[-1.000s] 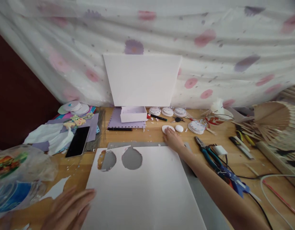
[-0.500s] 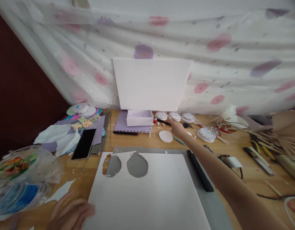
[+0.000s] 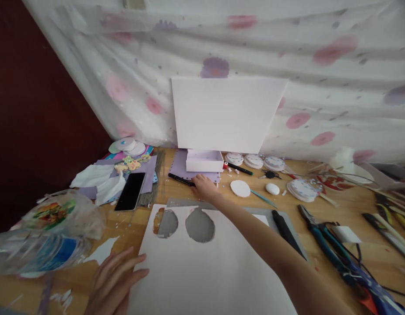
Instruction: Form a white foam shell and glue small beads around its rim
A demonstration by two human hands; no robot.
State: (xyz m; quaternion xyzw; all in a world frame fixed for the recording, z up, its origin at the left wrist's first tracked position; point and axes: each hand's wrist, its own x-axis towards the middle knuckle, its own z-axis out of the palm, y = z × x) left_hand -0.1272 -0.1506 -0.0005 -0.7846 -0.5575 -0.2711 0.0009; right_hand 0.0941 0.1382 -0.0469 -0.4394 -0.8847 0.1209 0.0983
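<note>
Moved left since the earlier frame, away from the marker and over to the pen, with the right hand. Near side first: see the left hand open, fingers spread at the left edge of the board; can't tell about contact. Well apart from the right hand, and farther from the pen. Beyond, across the board and mat, reaching with the right forearm. Find the pen just past the mat, in front of the box. Lies left of the right fingers, long axis mostly side to side, left end a bit farther off, right end at the fingertips. Touching there, by the look of it; can't tell whether pinched. Looks more slanted than in the earlier frame. Now in full view too, with the forearm off it: see the white oval, right of the disc. Farthest back, behind the box, note the panel upright, same as earlier.
</note>
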